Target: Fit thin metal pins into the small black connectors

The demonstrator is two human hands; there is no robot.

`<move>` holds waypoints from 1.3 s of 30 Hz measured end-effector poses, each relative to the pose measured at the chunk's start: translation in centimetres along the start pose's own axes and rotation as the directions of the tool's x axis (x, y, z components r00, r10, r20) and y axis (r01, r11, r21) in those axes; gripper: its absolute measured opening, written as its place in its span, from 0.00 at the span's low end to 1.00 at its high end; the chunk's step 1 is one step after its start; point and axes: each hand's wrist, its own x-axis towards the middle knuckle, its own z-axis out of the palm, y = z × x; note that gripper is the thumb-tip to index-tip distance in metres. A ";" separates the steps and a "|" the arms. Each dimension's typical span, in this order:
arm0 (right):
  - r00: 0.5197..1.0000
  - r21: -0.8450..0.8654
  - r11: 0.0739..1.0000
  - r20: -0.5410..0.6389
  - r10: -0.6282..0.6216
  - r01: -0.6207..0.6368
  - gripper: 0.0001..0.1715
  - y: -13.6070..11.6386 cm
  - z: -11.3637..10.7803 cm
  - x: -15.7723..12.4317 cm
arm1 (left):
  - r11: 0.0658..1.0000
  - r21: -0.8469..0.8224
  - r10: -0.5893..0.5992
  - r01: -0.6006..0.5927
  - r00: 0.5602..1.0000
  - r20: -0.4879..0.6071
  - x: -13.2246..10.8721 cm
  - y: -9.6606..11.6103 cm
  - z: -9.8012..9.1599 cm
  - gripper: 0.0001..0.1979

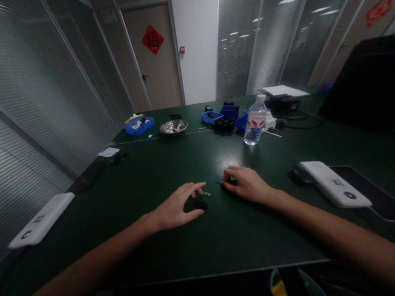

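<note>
My left hand (pixel 178 206) is open, its thumb and fingers spread around a small black part (pixel 200 206) on the dark green table. Just beyond that part, close to my left fingertips, lies a small green piece like a circuit board (pixel 206 194). My right hand (pixel 244 183) is closed, with thumb and fingers pinched together on a thin pointed tool (pixel 219 182). Only the tool's narrow tip shows, aimed left toward the green piece and apart from it. The rest of it is hidden by my fingers, so its exact kind is unclear.
Further back are a metal bowl (pixel 173 127), a blue tray (pixel 139 126), a smaller blue tray (pixel 211 117) and a water bottle (pixel 255 121). White power banks lie left (pixel 42 220) and right (pixel 334 184). A dark monitor (pixel 373 84) stands at right. The table's front edge (pixel 210 275) is near.
</note>
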 end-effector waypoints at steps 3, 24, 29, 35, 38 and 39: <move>1.000 0.003 1.000 -0.008 -0.004 0.004 0.05 0.1 0.1 0.0 | 0.997 0.030 0.078 -0.078 0.997 -0.023 -0.1 0.1 0.2 0.21; 1.000 0.028 1.000 -0.010 -0.007 0.007 0.05 -0.2 -0.3 -0.2 | 0.932 0.294 0.215 -0.211 0.976 0.017 1.1 0.0 0.0 0.16; 1.000 0.021 1.000 0.001 -0.004 0.004 0.06 -0.3 -0.4 -0.2 | 0.947 0.322 0.038 -0.010 0.996 -0.081 -1.5 -5.5 -4.0 0.17; 1.000 0.014 1.000 0.012 -0.005 0.005 0.06 -0.1 -0.2 -0.1 | 0.827 0.457 -0.176 0.328 0.923 -0.343 -6.2 -15.3 -11.9 0.20; 1.000 0.011 1.000 0.015 -0.004 0.004 0.06 -0.1 -0.2 -0.1 | 0.776 0.399 -0.268 0.488 0.829 -0.491 -8.1 -19.0 -14.8 0.22; 1.000 0.012 1.000 0.016 -0.005 0.005 0.07 -0.1 -0.2 -0.1 | 0.759 0.372 -0.299 0.534 0.794 -0.530 -8.6 -19.8 -15.4 0.22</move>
